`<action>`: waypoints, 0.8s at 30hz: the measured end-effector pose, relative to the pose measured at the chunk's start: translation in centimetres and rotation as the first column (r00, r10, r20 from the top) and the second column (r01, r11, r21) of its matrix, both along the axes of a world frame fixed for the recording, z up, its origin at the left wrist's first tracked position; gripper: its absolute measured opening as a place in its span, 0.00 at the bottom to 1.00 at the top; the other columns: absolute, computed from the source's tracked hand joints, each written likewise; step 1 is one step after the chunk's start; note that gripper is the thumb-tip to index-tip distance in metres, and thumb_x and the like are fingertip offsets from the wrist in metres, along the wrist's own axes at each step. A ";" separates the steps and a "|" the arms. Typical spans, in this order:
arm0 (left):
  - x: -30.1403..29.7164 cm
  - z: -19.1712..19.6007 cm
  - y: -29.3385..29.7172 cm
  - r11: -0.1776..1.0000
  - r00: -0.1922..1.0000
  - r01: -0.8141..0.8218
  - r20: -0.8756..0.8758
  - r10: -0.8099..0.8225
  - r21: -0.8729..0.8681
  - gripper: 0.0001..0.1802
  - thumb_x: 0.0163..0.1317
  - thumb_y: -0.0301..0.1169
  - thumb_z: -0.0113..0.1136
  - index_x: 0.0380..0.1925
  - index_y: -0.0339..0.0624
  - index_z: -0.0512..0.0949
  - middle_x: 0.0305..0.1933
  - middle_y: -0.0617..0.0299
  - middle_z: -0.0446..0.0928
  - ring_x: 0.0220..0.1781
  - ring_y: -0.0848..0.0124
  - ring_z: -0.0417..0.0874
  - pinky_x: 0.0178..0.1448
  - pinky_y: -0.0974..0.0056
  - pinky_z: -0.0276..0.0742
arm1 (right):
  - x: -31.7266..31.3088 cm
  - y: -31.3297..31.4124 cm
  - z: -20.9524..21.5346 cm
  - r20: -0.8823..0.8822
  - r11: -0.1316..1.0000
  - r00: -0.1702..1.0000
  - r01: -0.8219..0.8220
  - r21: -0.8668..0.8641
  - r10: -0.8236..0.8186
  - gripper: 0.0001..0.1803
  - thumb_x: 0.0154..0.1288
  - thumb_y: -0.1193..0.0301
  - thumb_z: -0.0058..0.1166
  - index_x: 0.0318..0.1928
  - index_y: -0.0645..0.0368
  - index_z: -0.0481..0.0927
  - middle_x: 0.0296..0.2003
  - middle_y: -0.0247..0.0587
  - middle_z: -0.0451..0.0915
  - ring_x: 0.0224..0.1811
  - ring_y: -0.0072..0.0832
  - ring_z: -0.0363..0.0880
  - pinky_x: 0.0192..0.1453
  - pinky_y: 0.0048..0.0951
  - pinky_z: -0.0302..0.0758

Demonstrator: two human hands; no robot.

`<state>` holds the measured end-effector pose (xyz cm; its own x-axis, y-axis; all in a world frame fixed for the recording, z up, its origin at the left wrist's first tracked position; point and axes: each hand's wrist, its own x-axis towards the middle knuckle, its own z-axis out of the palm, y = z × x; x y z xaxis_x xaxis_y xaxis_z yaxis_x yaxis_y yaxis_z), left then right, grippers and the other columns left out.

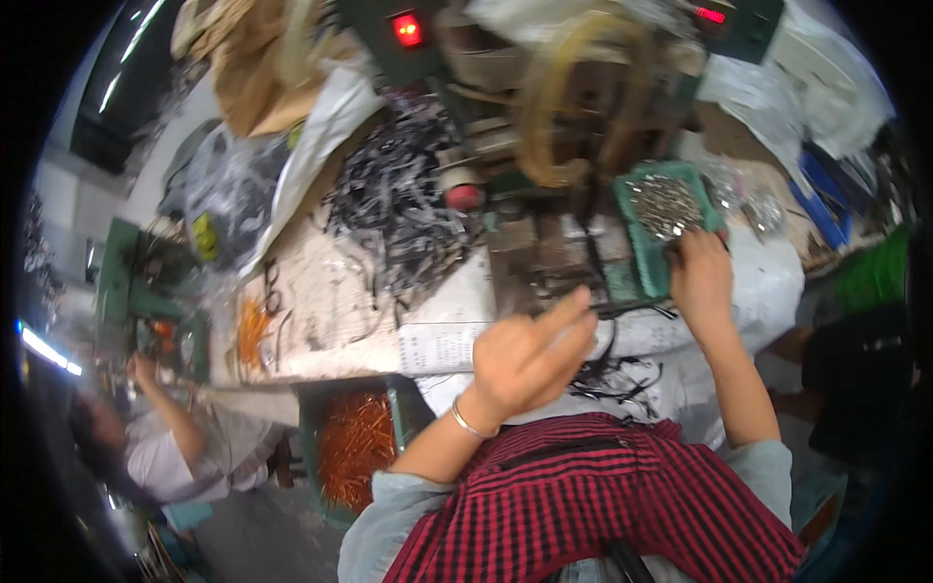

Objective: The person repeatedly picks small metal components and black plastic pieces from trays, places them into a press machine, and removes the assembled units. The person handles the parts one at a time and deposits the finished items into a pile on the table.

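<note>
My left hand, with a bracelet at the wrist, hangs in front of the machine's metal bed. Its fingers are bent together, the index finger reaching forward; blur hides whatever may be between them. My right hand is at the near right edge of a green tray, its fingertips drawn together beside a heap of small shiny metal parts. What those fingertips hold is hidden. Thin black strips lie on white paper below the hands.
A tangled pile of black strips covers the table left of the machine. A bin of orange-brown strips stands below the table edge. Scissors lie near orange strips. Another person works at far left. A blue box sits right.
</note>
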<state>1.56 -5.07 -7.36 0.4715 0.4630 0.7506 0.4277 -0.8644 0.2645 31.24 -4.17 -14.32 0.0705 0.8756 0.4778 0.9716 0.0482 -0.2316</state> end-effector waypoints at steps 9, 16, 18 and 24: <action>-10.8 5.3 5.7 0.705 0.702 -0.709 0.107 0.704 0.019 0.06 0.60 0.20 0.65 0.37 0.40 0.84 0.40 0.58 0.84 0.42 0.60 0.80 0.46 0.61 0.74 | -0.8 0.4 1.4 -0.250 0.988 0.968 0.034 0.150 0.005 0.15 0.62 0.82 0.54 0.49 0.60 0.85 0.41 0.48 0.81 0.45 0.48 0.78 0.53 0.41 0.74; -15.9 -9.2 11.7 0.389 0.265 -0.918 -0.620 0.739 0.071 0.11 0.53 0.35 0.69 0.32 0.40 0.85 0.41 0.52 0.81 0.46 0.51 0.80 0.48 0.51 0.78 | 0.2 -1.5 0.6 -0.276 0.986 0.958 0.113 0.122 -0.076 0.10 0.62 0.80 0.59 0.43 0.62 0.86 0.36 0.45 0.83 0.43 0.40 0.81 0.52 0.35 0.75; -15.8 -10.1 11.3 0.407 0.368 -0.913 -0.493 0.788 -0.031 0.09 0.55 0.33 0.67 0.32 0.39 0.84 0.41 0.51 0.82 0.46 0.51 0.80 0.49 0.50 0.77 | 0.9 -3.4 0.6 -0.363 0.968 0.925 0.186 0.166 -0.116 0.08 0.61 0.79 0.61 0.41 0.61 0.86 0.34 0.44 0.83 0.40 0.40 0.80 0.49 0.36 0.76; -13.5 -5.5 10.5 0.554 0.776 -0.461 -0.011 0.631 -0.693 0.06 0.69 0.26 0.58 0.43 0.38 0.79 0.28 0.55 0.83 0.22 0.65 0.82 0.27 0.64 0.74 | -0.4 -5.5 2.4 -0.678 0.981 0.734 0.153 0.121 -0.031 0.08 0.64 0.81 0.60 0.43 0.64 0.86 0.39 0.42 0.85 0.43 0.32 0.83 0.51 0.29 0.76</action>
<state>-11.95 5.43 -12.82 -0.1710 0.9616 0.2147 0.6161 -0.0657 0.7849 30.88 -9.65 -11.89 0.5019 0.7647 0.4043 0.5674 0.0617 -0.8211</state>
